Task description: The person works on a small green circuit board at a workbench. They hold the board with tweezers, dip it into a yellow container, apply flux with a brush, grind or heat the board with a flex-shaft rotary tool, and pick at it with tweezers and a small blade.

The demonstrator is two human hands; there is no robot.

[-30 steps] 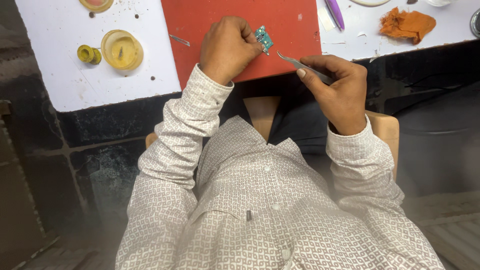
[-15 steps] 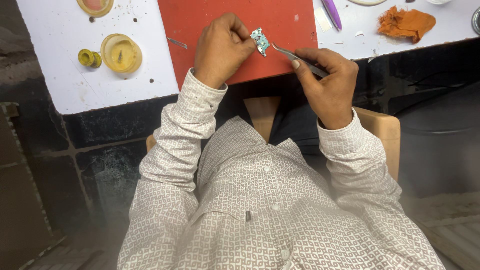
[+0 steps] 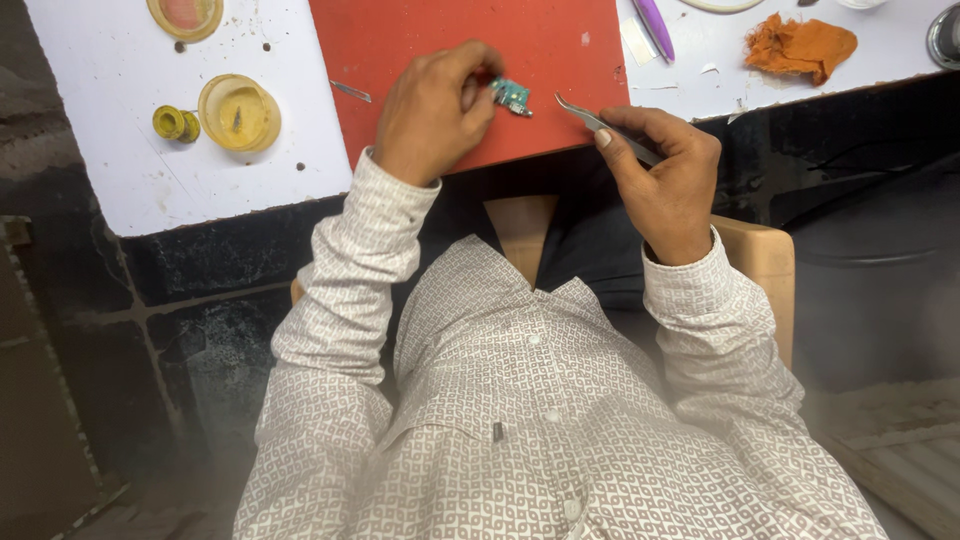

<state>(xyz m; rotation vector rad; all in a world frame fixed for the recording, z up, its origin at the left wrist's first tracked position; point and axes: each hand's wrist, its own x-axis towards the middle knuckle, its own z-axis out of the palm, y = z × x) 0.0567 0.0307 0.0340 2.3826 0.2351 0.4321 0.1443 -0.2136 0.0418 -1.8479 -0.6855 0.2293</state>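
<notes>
While the left hand (image 3: 432,115) pinches a small green circuit board (image 3: 511,95) over the near edge of the red mat (image 3: 420,45), the right hand (image 3: 660,185) grips metal tweezers (image 3: 600,125), fingers closed round them. Tweezer tips sit just right of the board, not touching. Nothing visibly lifted off or fitted yet, so the work looks early or mid-way. Yellow dish (image 3: 238,112) lies left of the mat on the desk (image 3: 100,110).

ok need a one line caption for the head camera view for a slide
Left hand pinches a small green circuit board over a red mat; right hand holds metal tweezers beside it.
</notes>
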